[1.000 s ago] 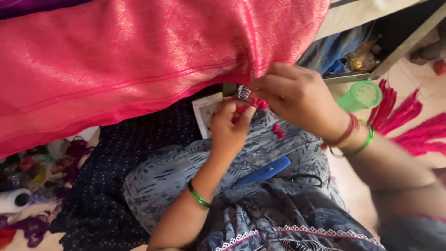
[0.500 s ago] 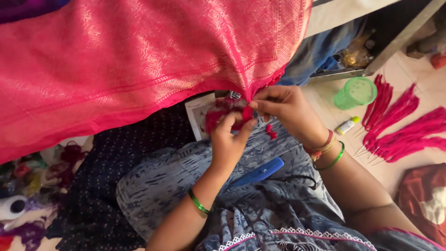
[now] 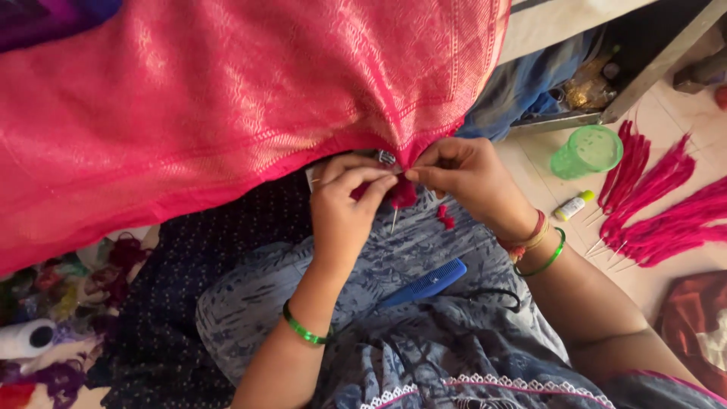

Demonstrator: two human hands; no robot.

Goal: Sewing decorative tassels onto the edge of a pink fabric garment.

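I see pale tiled floor (image 3: pixel 666 291) carrying a translucent green plastic cup (image 3: pixel 587 151), small white tube with yellow cap (image 3: pixel 572 205), bundles of pink thread tassels (image 3: pixel 666 204) beside them. White thread spool (image 3: pixel 26 338) far left.

At the frame's centre, the left hand (image 3: pixel 344 216) and right hand (image 3: pixel 469 178) pinch the lower edge of the pink fabric (image 3: pixel 227 113), a needle (image 3: pixel 394 220) hanging between them. A blue comb (image 3: pixel 428 282) lies on the lap below; a green cup (image 3: pixel 587 151) stands at the upper right beside pink tassels (image 3: pixel 659 204).
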